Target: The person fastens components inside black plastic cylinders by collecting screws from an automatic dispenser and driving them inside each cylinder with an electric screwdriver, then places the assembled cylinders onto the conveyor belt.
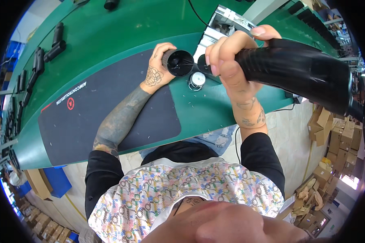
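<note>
My left hand (158,67) grips a black hollow cylinder (180,63) from its left side, its open round end turned toward me and its inside dark. My right hand (240,60) is wrapped round a large, glossy black rounded handheld device (298,73) with a ribbed section; its exact kind I cannot tell. Between the hands is a smaller dark round opening (204,64); whether it belongs to the device or is a separate part I cannot tell. Below it, a small round silver-and-white part (197,80) stands on the green table.
A dark mat (109,105) covers part of the green table (142,20), with pale scraps scattered about. A white box of metal parts (221,27) stands beyond my hands. Black tubular parts (56,42) line the far left; cardboard boxes (342,139) are stacked at right.
</note>
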Available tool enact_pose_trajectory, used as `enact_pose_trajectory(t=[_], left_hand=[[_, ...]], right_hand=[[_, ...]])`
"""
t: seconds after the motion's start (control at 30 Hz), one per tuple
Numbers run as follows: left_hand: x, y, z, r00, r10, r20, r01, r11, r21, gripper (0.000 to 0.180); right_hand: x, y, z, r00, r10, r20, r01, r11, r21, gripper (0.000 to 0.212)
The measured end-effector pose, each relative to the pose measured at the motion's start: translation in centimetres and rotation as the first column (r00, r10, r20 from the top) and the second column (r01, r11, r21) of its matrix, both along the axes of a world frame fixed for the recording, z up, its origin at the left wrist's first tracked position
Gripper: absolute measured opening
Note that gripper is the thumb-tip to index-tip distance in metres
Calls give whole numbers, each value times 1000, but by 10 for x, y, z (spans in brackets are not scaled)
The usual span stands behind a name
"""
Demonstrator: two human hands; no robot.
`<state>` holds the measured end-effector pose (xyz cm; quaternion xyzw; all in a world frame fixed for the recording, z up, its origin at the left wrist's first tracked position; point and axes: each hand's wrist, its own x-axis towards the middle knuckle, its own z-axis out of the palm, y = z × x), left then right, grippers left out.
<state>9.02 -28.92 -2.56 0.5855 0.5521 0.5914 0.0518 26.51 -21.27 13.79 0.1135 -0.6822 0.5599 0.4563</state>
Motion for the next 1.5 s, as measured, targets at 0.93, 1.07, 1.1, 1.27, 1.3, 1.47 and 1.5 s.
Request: enact_pose_trajectory(t=[0.93,1.07,1.1,1.27,1.3,1.47,1.5], left_hand=[[-18,-29,-15,979,96,181,-57,976,-208,66],[-24,-44,-25,952,165,256,-96,960,-262,68],[-26,-49,-29,947,176,270,-97,955,-281,68],[-42,-60,-44,939,158,307,-78,964,-256,70],[-45,-61,-45,940,147,307,-72,967,-244,71],[-59,-61,-72,924,104,368,-20,974,-225,73],[-63,-60,-74,930,118,347,-49,978,-202,73]], right_hand=[[-7,-29,15,954,-12,-299,-41,984,-172,40],[49,-31,33,903,-44,-427,-53,976,-213,26],[60,-27,31,899,-19,-437,-64,983,-174,31],[57,-37,21,893,-36,-448,-6,996,-92,32],[53,-38,19,889,-54,-455,18,996,-82,31],[29,-57,0,891,-174,-418,127,982,-138,20],[26,-58,-4,895,-172,-411,125,982,-139,20]])
